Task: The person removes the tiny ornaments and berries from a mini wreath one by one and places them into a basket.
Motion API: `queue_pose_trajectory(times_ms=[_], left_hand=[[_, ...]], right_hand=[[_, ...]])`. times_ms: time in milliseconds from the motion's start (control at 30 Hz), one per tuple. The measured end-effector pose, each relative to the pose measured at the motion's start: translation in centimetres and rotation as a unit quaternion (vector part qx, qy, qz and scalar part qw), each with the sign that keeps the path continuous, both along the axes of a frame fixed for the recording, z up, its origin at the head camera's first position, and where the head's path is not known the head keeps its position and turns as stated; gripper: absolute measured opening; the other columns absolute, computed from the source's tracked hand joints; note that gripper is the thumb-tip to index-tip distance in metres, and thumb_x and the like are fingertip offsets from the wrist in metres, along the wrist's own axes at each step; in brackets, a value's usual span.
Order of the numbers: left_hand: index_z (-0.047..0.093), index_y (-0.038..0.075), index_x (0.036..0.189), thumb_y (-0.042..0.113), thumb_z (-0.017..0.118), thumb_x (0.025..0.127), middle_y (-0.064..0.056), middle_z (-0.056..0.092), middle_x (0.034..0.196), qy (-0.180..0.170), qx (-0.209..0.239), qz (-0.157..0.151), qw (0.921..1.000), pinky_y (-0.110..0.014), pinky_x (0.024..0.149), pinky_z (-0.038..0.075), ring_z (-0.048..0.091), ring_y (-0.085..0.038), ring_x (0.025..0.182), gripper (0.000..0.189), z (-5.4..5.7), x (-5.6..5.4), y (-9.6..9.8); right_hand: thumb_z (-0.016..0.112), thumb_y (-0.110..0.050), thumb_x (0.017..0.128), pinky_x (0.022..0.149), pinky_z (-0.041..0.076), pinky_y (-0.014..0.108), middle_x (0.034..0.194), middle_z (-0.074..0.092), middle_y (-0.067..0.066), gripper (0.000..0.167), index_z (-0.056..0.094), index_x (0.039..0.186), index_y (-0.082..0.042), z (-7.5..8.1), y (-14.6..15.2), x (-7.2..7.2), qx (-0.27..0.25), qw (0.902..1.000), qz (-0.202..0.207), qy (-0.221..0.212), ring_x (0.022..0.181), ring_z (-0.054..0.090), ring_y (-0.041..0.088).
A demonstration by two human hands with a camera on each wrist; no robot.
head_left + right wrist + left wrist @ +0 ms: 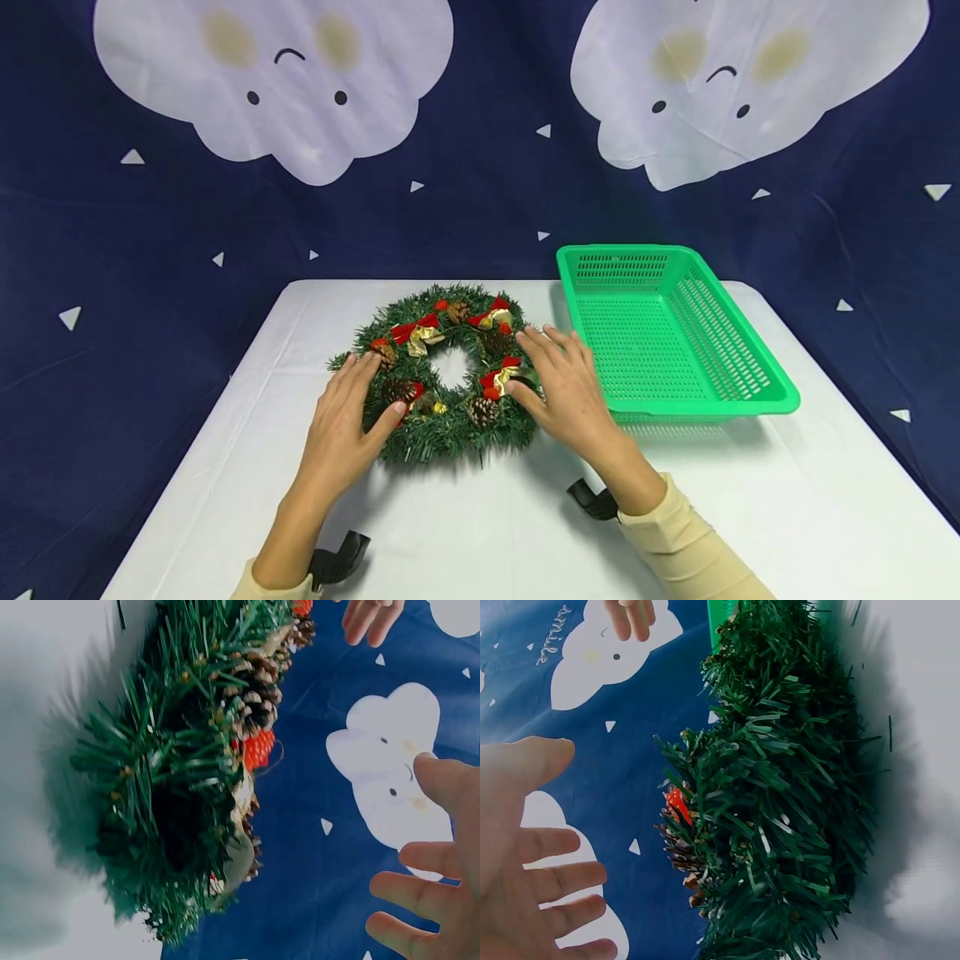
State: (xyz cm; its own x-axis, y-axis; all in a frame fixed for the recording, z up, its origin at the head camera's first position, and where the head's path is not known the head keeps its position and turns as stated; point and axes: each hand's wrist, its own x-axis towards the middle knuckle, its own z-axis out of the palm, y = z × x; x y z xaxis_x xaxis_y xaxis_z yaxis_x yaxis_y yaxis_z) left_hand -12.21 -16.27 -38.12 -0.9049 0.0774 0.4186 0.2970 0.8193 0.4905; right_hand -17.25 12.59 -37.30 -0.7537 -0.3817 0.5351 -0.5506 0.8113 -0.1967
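Observation:
A green tinsel wreath (431, 446) lies on the white table, trimmed with pine cones (483, 411), red-and-gold bows (418, 333) and small red berries. My left hand (341, 421) hovers over its left side, fingers spread. Over the right side is my right hand (566, 392), its fingers extended too. In the left wrist view a gap shows between the left hand (540, 877) and the wreath (772, 795). The right wrist view likewise shows the right hand (435, 870) apart from the wreath (172, 772). Neither hand holds anything.
A green plastic basket (652, 350) with slotted walls stands at the right of the wreath, close to the right hand. The white tablecloth (480, 533) covers the table. Behind it hangs a dark blue cloth (495, 208) printed with clouds and triangles.

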Motion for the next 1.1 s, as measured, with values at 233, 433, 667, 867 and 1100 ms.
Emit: queue_pose_trajectory(times_ms=[233, 433, 667, 867, 1100], left_hand=[[0.033, 0.012, 0.147, 0.035, 0.063, 0.089, -0.011, 0.036, 0.151, -0.004, 0.013, 0.006, 0.9999, -0.057, 0.112, 0.023, 0.027, -0.033, 0.142, 0.069, -0.2, 0.1, -0.4], [0.033, 0.013, 0.147, 0.033, 0.064, 0.088, -0.013, 0.038, 0.150, -0.007, 0.018, 0.008, 0.9998, -0.057, 0.111, 0.026, 0.029, -0.034, 0.141, 0.070, -0.6, 0.2, -0.9], [0.030, 0.015, 0.149, 0.037, 0.065, 0.088, -0.012, 0.034, 0.152, -0.025, 0.027, 0.001, 0.9993, -0.061, 0.109, 0.027, 0.027, -0.035, 0.142, 0.073, -1.0, 0.0, -1.5], [0.032, 0.013, 0.148, 0.036, 0.067, 0.087, -0.012, 0.034, 0.152, -0.036, 0.033, -0.004, 0.9988, -0.062, 0.108, 0.027, 0.027, -0.037, 0.141, 0.074, -1.3, 0.0, -1.7], [0.032, 0.012, 0.148, 0.036, 0.068, 0.085, -0.013, 0.033, 0.153, -0.052, 0.040, -0.006, 0.9978, -0.063, 0.107, 0.028, 0.026, -0.038, 0.141, 0.076, -1.6, 0.0, -2.0]], right_hand=[[0.067, -0.037, 0.085, 0.112, 0.025, 0.055, 0.139, 0.053, 0.011, 0.066, 0.044, 0.140, -0.008, -0.5, -1.4, 0.0, -0.018, 0.9987, 0.046, 0.009, 0.132, 0.042, 0.033], [0.067, -0.037, 0.085, 0.111, 0.028, 0.053, 0.138, 0.054, 0.008, 0.063, 0.046, 0.139, -0.010, -0.7, -2.9, -0.1, -0.024, 0.9971, 0.072, 0.006, 0.130, 0.044, 0.031], [0.067, -0.038, 0.085, 0.107, 0.032, 0.052, 0.133, 0.058, 0.008, 0.061, 0.049, 0.136, -0.010, -1.0, -4.5, -0.3, -0.032, 0.9948, 0.097, 0.007, 0.124, 0.049, 0.030], [0.067, -0.039, 0.085, 0.102, 0.036, 0.048, 0.131, 0.059, 0.006, 0.060, 0.050, 0.135, -0.010, -1.1, -5.5, -0.5, -0.039, 0.9941, 0.100, -0.015, 0.120, 0.051, 0.026], [0.068, -0.039, 0.085, 0.094, 0.039, 0.043, 0.129, 0.061, 0.004, 0.059, 0.051, 0.135, -0.012, -0.7, -7.0, -0.6, -0.057, 0.9906, 0.107, -0.062, 0.115, 0.052, 0.023]])
